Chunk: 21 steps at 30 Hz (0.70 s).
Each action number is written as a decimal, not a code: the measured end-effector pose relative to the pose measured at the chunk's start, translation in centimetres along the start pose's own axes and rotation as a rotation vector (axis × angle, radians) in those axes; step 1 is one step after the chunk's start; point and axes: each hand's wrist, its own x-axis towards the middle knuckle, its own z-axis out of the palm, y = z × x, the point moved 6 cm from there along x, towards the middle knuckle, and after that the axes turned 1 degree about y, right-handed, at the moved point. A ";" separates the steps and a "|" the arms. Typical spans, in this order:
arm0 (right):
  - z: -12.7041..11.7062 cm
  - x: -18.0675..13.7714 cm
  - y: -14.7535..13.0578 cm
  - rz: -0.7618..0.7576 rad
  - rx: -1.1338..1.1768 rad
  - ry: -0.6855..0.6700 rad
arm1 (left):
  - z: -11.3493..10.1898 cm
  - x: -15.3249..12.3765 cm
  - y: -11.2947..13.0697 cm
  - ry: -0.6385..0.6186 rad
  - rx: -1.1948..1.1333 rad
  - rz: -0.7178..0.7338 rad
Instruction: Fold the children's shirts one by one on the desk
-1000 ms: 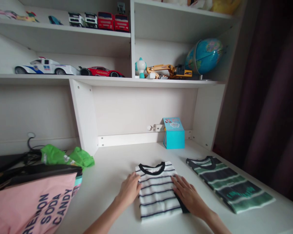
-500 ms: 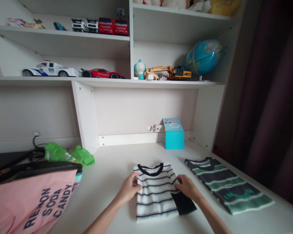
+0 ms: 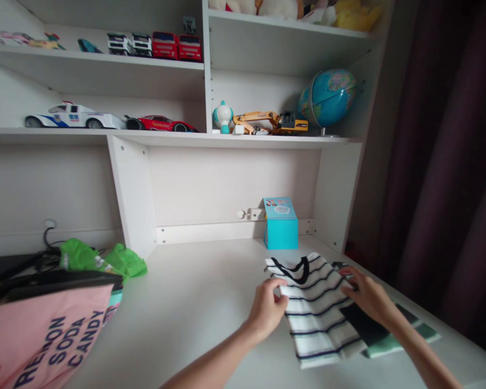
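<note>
A folded white T-shirt (image 3: 314, 310) with dark stripes and a black neckband is held between my two hands. My left hand (image 3: 266, 305) pinches its left edge, thumb and fingers closed on the cloth. On the opposite side, my right hand (image 3: 366, 297) grips the right edge above the shirt's black patch. The striped shirt is tilted and partly covers a folded green and dark grey striped T-shirt (image 3: 419, 332), which lies on the desk at the right. Much of that green shirt is hidden under the white one and my right hand.
On the white desk (image 3: 198, 302), a blue desk calendar (image 3: 281, 232) stands at the back. Pink clothing (image 3: 60, 335) with lettering and a green cloth (image 3: 125, 260) lie at the left. Overhead, a shelf (image 3: 243, 141) carries toy cars, a toy excavator (image 3: 275, 121) and a globe (image 3: 332, 97).
Both hands have carried the white striped T-shirt to the right, from the middle of the desk to over the green striped one. The view has also shifted slightly.
</note>
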 end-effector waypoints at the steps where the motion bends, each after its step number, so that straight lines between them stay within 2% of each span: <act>1: -1.0 0.7 2.0 0.018 -0.022 0.013 | 1.5 1.0 0.4 -0.002 -0.014 0.006; 4: -3.3 2.7 7.6 0.068 -0.066 0.023 | 5.7 4.0 0.6 0.012 -0.054 0.006; 6: -4.2 3.7 10.3 0.088 -0.089 0.026 | 8.1 5.5 0.1 0.032 -0.081 0.004; 11: -4.0 4.8 13.9 0.103 -0.132 0.034 | 12.7 6.7 -2.5 0.050 -0.101 -0.063; 13: -3.1 4.5 14.9 0.116 -0.156 0.040 | 13.9 6.4 -3.9 0.019 -0.085 -0.126; 16: -1.7 3.6 16.1 0.145 -0.207 0.062 | 15.2 5.7 -5.7 -0.093 -0.072 -0.212; 21: 0.0 4.2 16.1 0.109 -0.280 0.089 | 15.3 4.7 -6.2 -0.265 -0.112 -0.244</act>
